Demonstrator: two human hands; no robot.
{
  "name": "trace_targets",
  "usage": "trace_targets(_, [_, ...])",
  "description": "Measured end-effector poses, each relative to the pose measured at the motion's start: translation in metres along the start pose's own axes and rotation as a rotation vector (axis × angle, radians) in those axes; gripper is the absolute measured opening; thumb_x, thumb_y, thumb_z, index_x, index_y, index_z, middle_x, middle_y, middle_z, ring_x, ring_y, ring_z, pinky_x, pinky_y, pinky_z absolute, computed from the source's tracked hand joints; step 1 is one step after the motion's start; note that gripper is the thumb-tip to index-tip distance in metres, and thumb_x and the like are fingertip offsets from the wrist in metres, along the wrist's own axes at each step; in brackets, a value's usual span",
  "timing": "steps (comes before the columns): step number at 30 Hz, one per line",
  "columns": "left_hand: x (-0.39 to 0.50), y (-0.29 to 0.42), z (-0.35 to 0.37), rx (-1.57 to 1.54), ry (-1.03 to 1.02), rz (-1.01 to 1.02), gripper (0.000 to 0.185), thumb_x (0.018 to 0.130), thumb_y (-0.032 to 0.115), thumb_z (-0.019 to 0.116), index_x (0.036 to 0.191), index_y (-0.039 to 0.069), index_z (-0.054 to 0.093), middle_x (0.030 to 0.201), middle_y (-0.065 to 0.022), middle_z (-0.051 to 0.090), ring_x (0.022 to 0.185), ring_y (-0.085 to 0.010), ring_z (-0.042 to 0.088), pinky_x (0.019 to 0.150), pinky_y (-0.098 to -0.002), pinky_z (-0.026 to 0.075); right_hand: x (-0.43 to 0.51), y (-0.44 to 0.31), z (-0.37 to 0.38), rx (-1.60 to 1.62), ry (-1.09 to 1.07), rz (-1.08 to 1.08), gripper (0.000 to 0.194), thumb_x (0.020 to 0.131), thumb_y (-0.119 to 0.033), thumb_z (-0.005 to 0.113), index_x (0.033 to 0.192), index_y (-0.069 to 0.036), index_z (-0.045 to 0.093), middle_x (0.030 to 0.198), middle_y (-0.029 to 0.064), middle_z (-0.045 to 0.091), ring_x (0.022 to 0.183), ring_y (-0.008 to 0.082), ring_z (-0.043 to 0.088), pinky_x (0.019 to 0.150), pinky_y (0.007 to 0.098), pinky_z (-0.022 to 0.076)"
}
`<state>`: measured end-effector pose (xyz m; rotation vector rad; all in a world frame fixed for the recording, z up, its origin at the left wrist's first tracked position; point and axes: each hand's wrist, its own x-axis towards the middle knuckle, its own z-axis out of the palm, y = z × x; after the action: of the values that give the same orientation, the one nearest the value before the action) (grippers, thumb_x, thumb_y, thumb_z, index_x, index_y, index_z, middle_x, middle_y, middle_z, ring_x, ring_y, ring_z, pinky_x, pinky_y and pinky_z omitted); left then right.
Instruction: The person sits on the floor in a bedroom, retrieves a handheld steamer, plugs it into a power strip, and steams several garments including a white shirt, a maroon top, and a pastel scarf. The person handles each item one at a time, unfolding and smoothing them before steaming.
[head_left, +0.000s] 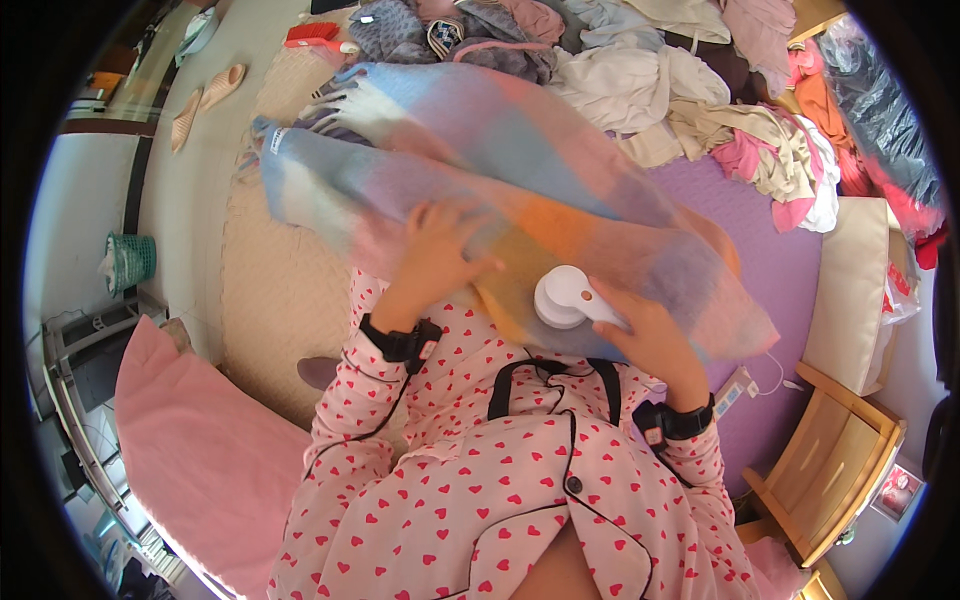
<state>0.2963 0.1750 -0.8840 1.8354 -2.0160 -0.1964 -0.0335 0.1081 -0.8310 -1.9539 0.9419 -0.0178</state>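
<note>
A multicoloured fuzzy checked scarf (465, 176) with fringed ends lies spread across my lap and the floor in front of me. In my right hand (645, 330) is a white handheld fabric shaver (568, 295), its round head resting on the scarf's yellow and orange part. My left hand (442, 251) lies on the scarf, further left, with its fingers spread. A sewn label (277, 140) shows near the scarf's fringed left end. Both wrists wear black straps with a small device.
Heaped clothes (615, 82) lie beyond the scarf. A red brush (313, 34) and pink slippers (187, 120) are at the upper left. A green basket (131, 262) stands left, a pink cushion (195, 450) lower left. A power strip (731, 394) lies near a wooden chair (825, 465).
</note>
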Motion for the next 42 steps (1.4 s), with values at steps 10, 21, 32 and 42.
trace_targets(10, [-0.104,-0.234,-0.157,0.383,0.462,-0.78,0.021,0.102,0.019,0.054,0.106,0.004,0.069,0.098,-0.0172,0.073,0.088,-0.0363,0.072,0.076,-0.0444,0.056,0.021,-0.001,0.024,-0.053,0.189,-0.052,0.062,0.093,-0.019,0.069,0.15,-0.011,0.048,0.126,0.022,0.066,0.108,0.0417,0.065,0.091,0.0442,0.0523])
trace_targets(21, [-0.111,-0.131,-0.047,0.137,0.479,-0.569,0.027,0.087,0.02,0.076,0.112,0.012,0.072,0.107,-0.0095,0.07,0.103,-0.0312,0.062,0.094,-0.0429,0.045,0.108,-0.033,0.049,-0.071,0.209,-0.13,0.059,0.093,-0.02,0.07,0.148,-0.011,0.051,0.125,0.0234,0.066,0.11,0.0417,0.065,0.092,0.0429,0.0519])
trace_targets(32, [-0.041,-0.085,-0.058,-0.349,0.026,-0.532,0.014,0.083,0.02,0.076,0.09,0.008,0.076,0.083,-0.0078,0.07,0.086,-0.018,0.066,0.088,-0.0355,0.046,0.076,-0.043,0.028,-0.02,0.092,-0.164,0.06,0.091,-0.016,0.071,0.148,-0.012,0.052,0.124,0.0201,0.067,0.109,0.0388,0.066,0.091,0.0414,0.0518])
trace_targets(42, [-0.202,-0.467,-0.382,0.587,0.355,-1.053,0.035,0.094,0.034,0.066,0.117,0.006,0.068,0.103,-0.0102,0.07,0.091,-0.0214,0.067,0.079,-0.0382,0.05,0.101,-0.077,0.016,0.042,-0.258,-0.267,0.066,0.092,-0.02,0.072,0.153,-0.015,0.048,0.13,0.0168,0.066,0.113,0.0331,0.067,0.096,0.0359,0.0504])
